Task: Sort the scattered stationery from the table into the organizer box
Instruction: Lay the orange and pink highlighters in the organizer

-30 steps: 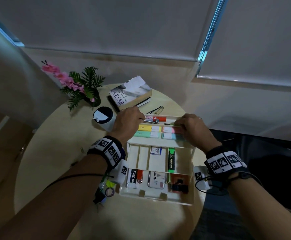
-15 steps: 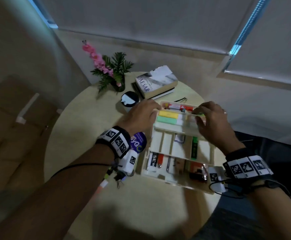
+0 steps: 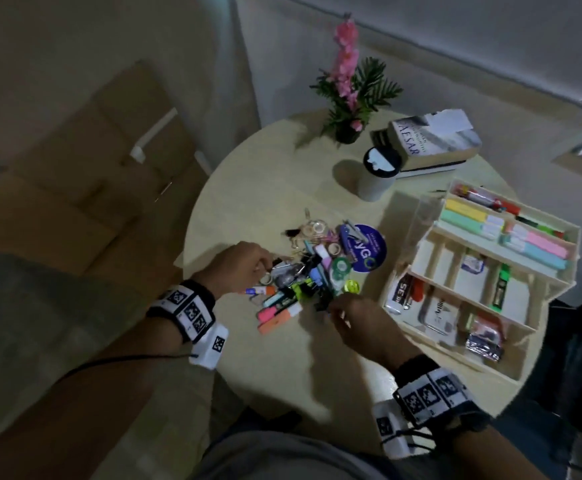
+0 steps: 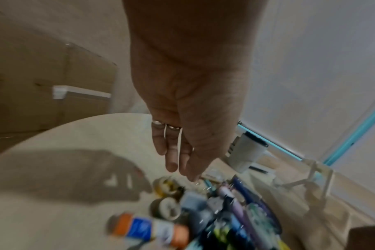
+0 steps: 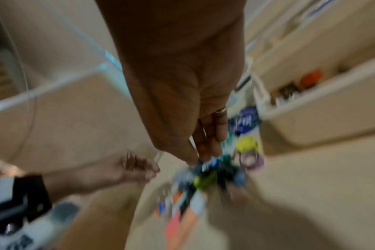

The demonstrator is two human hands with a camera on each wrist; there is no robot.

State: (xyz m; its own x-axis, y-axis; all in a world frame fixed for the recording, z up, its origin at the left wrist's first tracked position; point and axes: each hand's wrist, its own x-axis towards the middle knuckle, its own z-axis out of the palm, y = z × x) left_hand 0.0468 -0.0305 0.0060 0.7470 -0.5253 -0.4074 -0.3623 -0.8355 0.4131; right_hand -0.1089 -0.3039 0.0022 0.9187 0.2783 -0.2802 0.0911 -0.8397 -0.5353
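right wrist view blurs the stationery pile (image 5: 206, 179) beyond recognition.

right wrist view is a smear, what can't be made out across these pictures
- Right wrist view: motion blur smears the stationery pile; single items cannot be told apart.
- Right hand: head view shows only its back, so whether the fingers pinch anything is hidden.
- Left wrist view: the near pile is out of focus; the label on the glue stick is unreadable.
- Organizer box: labels on items inside are too small and dim in the head view.
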